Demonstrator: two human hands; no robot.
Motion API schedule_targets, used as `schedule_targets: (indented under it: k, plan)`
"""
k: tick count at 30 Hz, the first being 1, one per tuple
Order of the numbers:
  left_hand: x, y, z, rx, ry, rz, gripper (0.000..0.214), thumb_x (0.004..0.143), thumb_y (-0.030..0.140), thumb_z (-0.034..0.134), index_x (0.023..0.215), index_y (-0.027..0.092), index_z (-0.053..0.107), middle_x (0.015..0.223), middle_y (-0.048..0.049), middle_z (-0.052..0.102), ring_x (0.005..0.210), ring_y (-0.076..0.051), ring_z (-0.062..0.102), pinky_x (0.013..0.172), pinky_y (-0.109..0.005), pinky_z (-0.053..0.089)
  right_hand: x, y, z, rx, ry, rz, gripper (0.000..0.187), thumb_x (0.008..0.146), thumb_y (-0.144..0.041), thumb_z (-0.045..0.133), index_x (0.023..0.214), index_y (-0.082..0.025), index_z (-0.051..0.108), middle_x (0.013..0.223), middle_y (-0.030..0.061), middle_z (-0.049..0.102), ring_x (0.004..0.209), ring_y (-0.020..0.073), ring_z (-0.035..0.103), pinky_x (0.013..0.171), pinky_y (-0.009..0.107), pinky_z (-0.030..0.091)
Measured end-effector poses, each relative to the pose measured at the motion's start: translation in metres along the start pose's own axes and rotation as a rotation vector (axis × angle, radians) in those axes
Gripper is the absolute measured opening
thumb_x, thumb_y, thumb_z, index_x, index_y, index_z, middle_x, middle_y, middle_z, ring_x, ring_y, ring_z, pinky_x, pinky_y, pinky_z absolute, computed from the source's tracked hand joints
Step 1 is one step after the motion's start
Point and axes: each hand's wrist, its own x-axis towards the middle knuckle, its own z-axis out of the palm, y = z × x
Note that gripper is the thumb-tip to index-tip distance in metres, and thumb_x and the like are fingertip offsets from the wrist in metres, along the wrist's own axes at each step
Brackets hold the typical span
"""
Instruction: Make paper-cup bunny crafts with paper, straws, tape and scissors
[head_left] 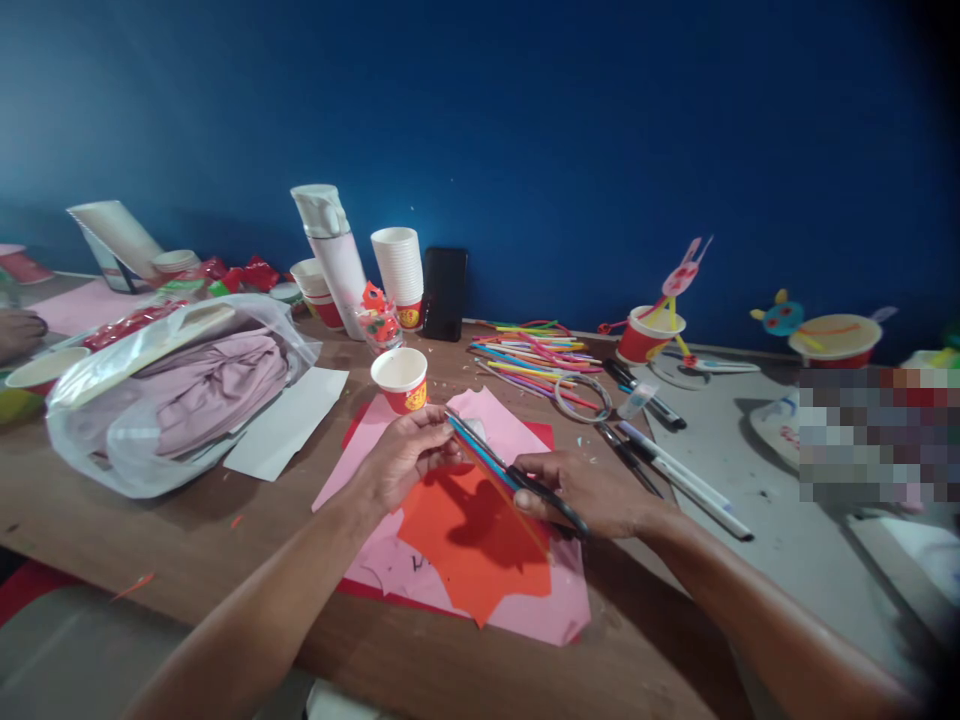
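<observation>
My right hand (pixel 581 490) is wrapped round the black handles of a pair of scissors (pixel 551 500), whose blades point up and left toward my other hand. Thumb and fingers of my left hand (pixel 409 450) pinch the ends of thin blue and orange sticks (pixel 487 462), which run alongside the blades. Whether the blades touch them I cannot tell. Below both hands lies orange paper (pixel 487 560) with a jagged cut edge, on top of pink paper (pixel 551 615) and a red sheet. A paper cup (pixel 399 372) stands just beyond my left hand.
Colourful thin sticks (pixel 532 350), markers (pixel 686 480) and a wire coil (pixel 583 398) lie at the right. Behind stand a flask (pixel 337 265), stacked cups (pixel 397 265) and a black phone (pixel 445 295). A plastic bag (pixel 172 400) fills the left. Decorated cups (pixel 649 335) stand far right.
</observation>
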Motion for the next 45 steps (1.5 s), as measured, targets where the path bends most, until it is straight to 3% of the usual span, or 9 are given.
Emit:
schedule_targets:
  k: [18,22,28,45]
  plan:
    - [0.001,0.0,0.001,-0.007,0.034,-0.032,0.015,0.072,0.004,0.058,0.086,0.012,0.06,0.063,-0.0002,0.057,0.055,-0.008,0.058,0.056,-0.019,0.053,0.001,-0.003,-0.001,-0.053,0.034,0.089,0.039,0.078,-0.056,0.048,0.069,-0.019,0.049,0.056,-0.0044,0.042,0.05,0.0082,0.036,0.044,0.019,0.024]
    - [0.0,0.0,0.0,0.004,0.024,-0.037,0.017,0.073,0.006,0.058,0.089,0.011,0.06,0.065,-0.0011,0.058,0.055,-0.008,0.058,0.057,-0.02,0.053,0.001,0.003,-0.003,-0.039,0.037,0.003,0.037,0.08,-0.053,0.046,0.068,-0.018,0.047,0.056,-0.0049,0.039,0.051,0.0082,0.035,0.045,0.019,0.025]
    - [-0.001,0.001,0.003,0.033,0.001,-0.046,0.015,0.073,0.007,0.059,0.087,0.011,0.06,0.068,-0.0019,0.06,0.055,-0.008,0.058,0.057,-0.02,0.053,0.002,0.009,-0.002,0.066,-0.056,-0.097,0.033,0.082,-0.051,0.045,0.079,-0.018,0.048,0.07,-0.0014,0.046,0.061,0.0115,0.04,0.052,0.02,0.032]
    - [-0.001,-0.001,0.001,0.053,0.01,-0.004,0.014,0.074,0.005,0.057,0.086,0.011,0.061,0.065,-0.0021,0.06,0.056,-0.009,0.059,0.057,-0.02,0.053,-0.001,0.0,0.0,-0.091,0.108,0.014,0.035,0.079,-0.05,0.049,0.067,-0.017,0.054,0.053,-0.0049,0.039,0.049,0.0075,0.033,0.045,0.02,0.022]
